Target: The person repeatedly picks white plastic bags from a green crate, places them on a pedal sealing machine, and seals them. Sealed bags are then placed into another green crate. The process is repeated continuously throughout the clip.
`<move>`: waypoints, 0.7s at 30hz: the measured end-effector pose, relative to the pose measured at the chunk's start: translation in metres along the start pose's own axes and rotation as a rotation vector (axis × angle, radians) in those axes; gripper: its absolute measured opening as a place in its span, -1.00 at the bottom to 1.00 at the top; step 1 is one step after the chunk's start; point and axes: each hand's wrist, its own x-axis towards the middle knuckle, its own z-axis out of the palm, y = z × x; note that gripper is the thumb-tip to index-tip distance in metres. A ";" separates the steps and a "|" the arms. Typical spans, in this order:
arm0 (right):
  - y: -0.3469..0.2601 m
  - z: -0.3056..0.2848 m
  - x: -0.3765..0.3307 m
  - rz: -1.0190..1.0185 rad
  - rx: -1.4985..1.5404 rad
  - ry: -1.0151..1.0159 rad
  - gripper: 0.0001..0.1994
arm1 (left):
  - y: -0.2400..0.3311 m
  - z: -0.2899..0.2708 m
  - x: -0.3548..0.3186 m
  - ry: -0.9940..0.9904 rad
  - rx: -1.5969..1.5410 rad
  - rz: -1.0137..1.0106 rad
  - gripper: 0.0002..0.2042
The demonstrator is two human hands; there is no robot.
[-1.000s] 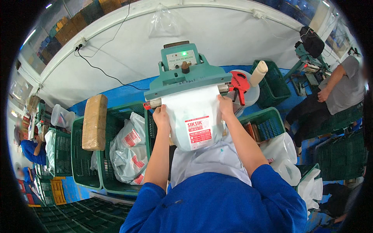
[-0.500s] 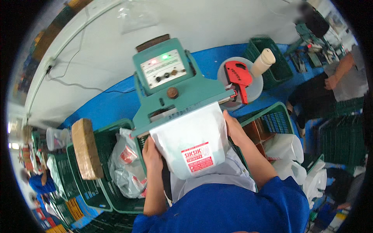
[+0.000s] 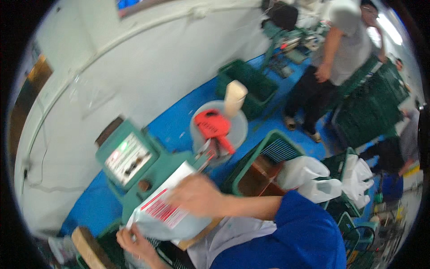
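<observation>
A white plastic bag (image 3: 181, 229) with a red printed panel hangs from the front of a green tabletop bag sealer (image 3: 123, 192). My left hand (image 3: 134, 243) has its fingers closed on the bag's left corner. My right hand (image 3: 197, 195) lies across the bag's upper right part; motion smears its fingers, so their grip is unclear. The bag's top edge runs along the sealer's front. Beyond the sealer's right end, a red label gun (image 3: 212, 125) rests on a round translucent tub (image 3: 241, 134).
A cream bottle (image 3: 235, 97) stands by the tub, with a green crate (image 3: 255, 83) behind. At right, another green crate (image 3: 284, 145) holds brown cardboard; white filled bags (image 3: 313, 172) sit beside it. A taped carton (image 3: 92, 251) is at lower left. A person (image 3: 331, 58) stands far right.
My view has swung right, so the sealer appears lower and farther left. My right hand has moved from the bag's right side to across its front. The left hand stays at the left edge.
</observation>
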 end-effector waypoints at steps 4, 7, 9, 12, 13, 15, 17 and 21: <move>0.005 0.019 -0.003 -0.029 -0.120 -0.162 -0.63 | 0.047 -0.015 0.030 0.197 0.167 0.174 -0.86; 0.014 0.024 -0.003 0.023 0.048 -0.236 -0.68 | 0.102 -0.038 0.072 -0.029 -0.621 0.216 -0.76; 0.024 0.024 0.003 0.034 0.115 -0.323 -0.67 | 0.142 -0.051 0.101 -0.062 -1.023 0.429 -0.72; 0.036 0.018 0.011 0.013 0.170 -0.462 -0.64 | 0.185 -0.071 0.135 -0.135 -1.119 0.698 -0.77; 0.040 0.016 0.015 0.007 0.190 -0.479 -0.63 | 0.195 -0.072 0.136 -0.253 -1.025 0.811 -0.78; 0.048 0.010 0.020 -0.010 0.231 -0.598 -0.62 | 0.202 -0.066 0.131 -0.968 -0.888 1.063 -0.77; 0.057 0.007 0.026 -0.064 0.283 -0.665 -0.61 | 0.210 -0.028 0.071 -1.300 -0.662 1.088 -0.70; 0.077 0.012 0.041 -0.228 0.362 -0.757 -0.57 | 0.207 0.102 -0.044 -1.479 -0.473 0.698 -0.71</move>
